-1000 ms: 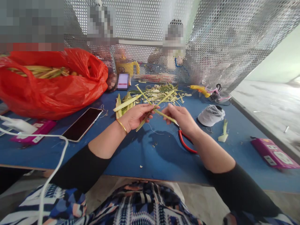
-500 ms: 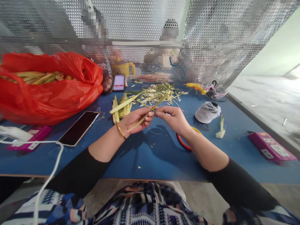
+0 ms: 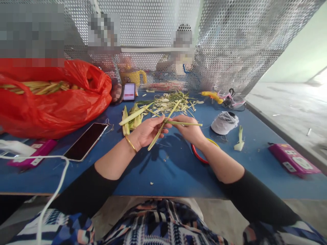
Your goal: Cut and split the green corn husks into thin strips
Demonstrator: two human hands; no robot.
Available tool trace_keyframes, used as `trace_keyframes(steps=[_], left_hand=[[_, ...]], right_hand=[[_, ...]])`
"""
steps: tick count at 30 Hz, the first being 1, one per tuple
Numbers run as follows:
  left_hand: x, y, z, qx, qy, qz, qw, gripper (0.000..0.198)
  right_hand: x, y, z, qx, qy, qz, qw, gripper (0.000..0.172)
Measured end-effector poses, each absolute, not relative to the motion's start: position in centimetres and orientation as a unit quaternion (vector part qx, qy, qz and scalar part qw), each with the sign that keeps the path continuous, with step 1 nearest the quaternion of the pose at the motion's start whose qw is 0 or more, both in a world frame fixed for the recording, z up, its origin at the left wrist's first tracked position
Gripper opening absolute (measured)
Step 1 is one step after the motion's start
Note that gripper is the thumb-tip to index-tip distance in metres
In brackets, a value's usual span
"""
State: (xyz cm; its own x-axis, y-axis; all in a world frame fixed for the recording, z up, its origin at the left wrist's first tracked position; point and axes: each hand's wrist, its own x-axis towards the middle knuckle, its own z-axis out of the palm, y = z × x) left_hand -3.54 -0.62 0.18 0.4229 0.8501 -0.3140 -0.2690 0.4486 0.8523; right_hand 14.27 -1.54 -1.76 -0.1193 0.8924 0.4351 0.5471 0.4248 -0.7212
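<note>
Crossed green leaf strips (image 3: 174,109) radiate from a centre pinched between my two hands above the blue table. My left hand (image 3: 150,131), with a gold bangle at its wrist, closes thumb and fingers on the crossing. From the other side my right hand (image 3: 188,131) grips the same strips, one of them lying across its fingers and pointing right; its fingertips are partly hidden. Behind my left hand lie wider pale-green leaf pieces (image 3: 133,117). A heap of leaf scraps (image 3: 173,102) is spread beyond both hands. Under my right wrist rests a red and yellow ring (image 3: 198,154).
At left, a red plastic bag (image 3: 84,105) holds long leaves, near a dark phone (image 3: 87,141) and a purple pack (image 3: 43,154). To the right are white thread (image 3: 223,124), a yellow glue gun (image 3: 213,96) and another purple pack (image 3: 293,158). A perforated metal screen (image 3: 158,30) stands behind.
The leaf strips have turned in my hands: one now points right across my right hand, and another points down between my hands instead of lying along my left palm.
</note>
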Motion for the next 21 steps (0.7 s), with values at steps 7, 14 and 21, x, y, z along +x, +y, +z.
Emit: trace_keyframes(steps=[7,14,21], left_hand=[[-3.0,-1.1,0.1,0.517,0.448,0.367,0.630,0.020],[-1.3,-3.1,-1.7,0.661,0.421,0.267,0.561,0.028],[-1.6,-1.9,-1.6,0.558,0.505,0.318,0.576,0.033]], right_hand=[[16.2,-1.5,0.4,-0.542,-0.616,0.081,0.565,0.020],[13.9,-3.2,0.5,-0.491,-0.708,0.292,0.414,0.030],[13.6,-4.1,0.8,-0.517,-0.671,0.216,0.486,0.016]])
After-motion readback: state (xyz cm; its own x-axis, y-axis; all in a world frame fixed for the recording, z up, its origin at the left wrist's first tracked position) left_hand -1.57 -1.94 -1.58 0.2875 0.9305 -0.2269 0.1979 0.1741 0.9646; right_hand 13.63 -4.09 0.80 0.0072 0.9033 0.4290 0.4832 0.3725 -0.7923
